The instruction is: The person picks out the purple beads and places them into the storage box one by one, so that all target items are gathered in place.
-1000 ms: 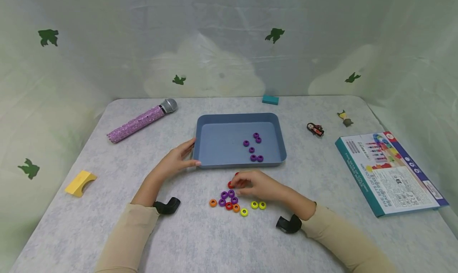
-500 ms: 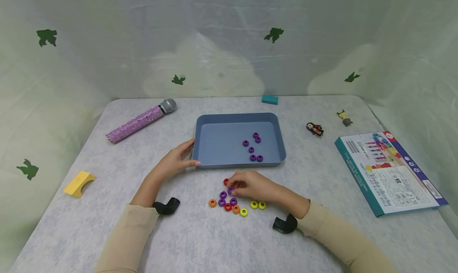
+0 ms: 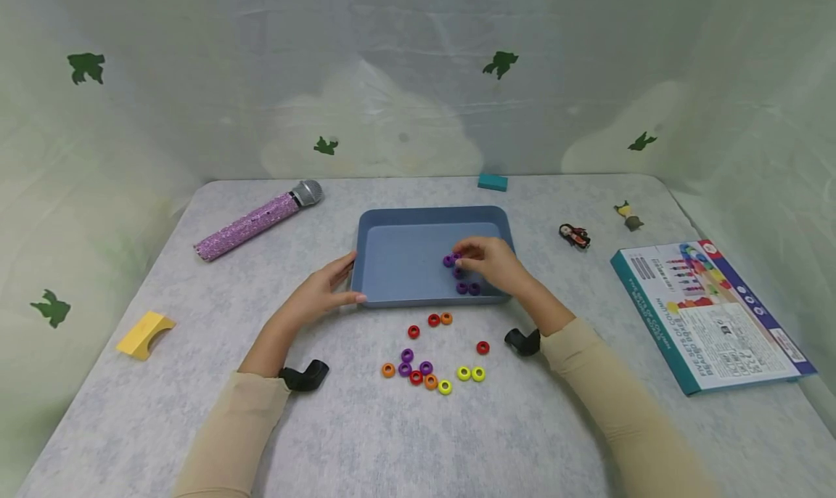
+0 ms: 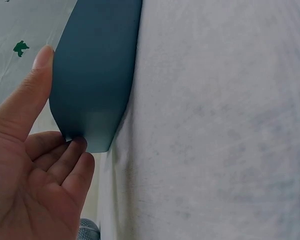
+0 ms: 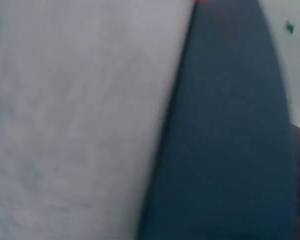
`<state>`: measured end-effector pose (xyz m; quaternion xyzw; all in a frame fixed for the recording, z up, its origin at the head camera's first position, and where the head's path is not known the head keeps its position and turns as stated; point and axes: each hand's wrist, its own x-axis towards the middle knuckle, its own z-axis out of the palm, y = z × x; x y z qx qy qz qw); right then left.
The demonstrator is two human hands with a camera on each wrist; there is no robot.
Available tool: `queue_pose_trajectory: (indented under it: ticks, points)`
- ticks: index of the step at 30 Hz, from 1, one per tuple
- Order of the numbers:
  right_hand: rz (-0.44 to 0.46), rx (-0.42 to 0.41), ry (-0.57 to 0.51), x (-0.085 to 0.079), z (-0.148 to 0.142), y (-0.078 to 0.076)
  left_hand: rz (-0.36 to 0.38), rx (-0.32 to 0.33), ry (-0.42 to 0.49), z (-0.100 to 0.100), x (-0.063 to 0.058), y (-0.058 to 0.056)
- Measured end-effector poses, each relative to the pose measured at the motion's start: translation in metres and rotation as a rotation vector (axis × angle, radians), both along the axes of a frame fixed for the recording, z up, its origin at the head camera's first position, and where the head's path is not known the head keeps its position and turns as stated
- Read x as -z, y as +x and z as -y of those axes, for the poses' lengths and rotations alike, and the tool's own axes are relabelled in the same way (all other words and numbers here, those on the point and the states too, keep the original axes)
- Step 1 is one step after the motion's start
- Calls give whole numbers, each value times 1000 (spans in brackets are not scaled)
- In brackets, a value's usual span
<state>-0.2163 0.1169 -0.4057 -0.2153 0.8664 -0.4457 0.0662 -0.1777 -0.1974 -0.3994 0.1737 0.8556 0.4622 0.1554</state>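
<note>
A shallow blue-grey tray [image 3: 405,266] stands in the middle of the table. My left hand [image 3: 320,292] holds its near left corner. In the left wrist view the thumb [image 4: 42,60] lies at the tray's rim and the fingers bend against the corner. My right hand [image 3: 493,260] is over the right part of the tray, pinching a purple bead [image 3: 456,257] between thumb and fingertips. Several other purple beads [image 3: 474,289] lie in the tray around that hand. The right wrist view is blurred and shows mostly the tray's outer wall [image 5: 220,125].
In front of the tray lie loose red [image 3: 482,348], orange [image 3: 388,370], yellow [image 3: 478,374] and purple beads [image 3: 426,367]. Farther out are a glittery microphone [image 3: 257,222], yellow arch block [image 3: 146,335], teal block [image 3: 493,182], two small figures [image 3: 575,236] and a flat box [image 3: 712,316].
My right hand has taken a purple bead from the pile and moved it up and forward over the tray. Red and orange beads it covered now show. The left hand stays put.
</note>
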Motion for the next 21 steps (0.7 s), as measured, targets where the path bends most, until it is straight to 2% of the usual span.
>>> queue_pose_trajectory:
  ticks: [4,7,10,16,19,21]
  points:
    - [54,40,55,9,-3,-10,-16,9,-18,5,13,-6]
    - [76,40,79,14,-3,-13,-23,13,-27,7,15,-8]
    - [78,34,102,15,-2,-14,-19,11,-19,5,10,-6]
    - [96,33,141,13,-1,-13,-2,6,6,-3,-10,5]
    - [76,17,129,9,0,-8,2,5,10,-4,-13,6]
    - [36,-18,87,4,1,-2,0,9,10,-3,-9,4]
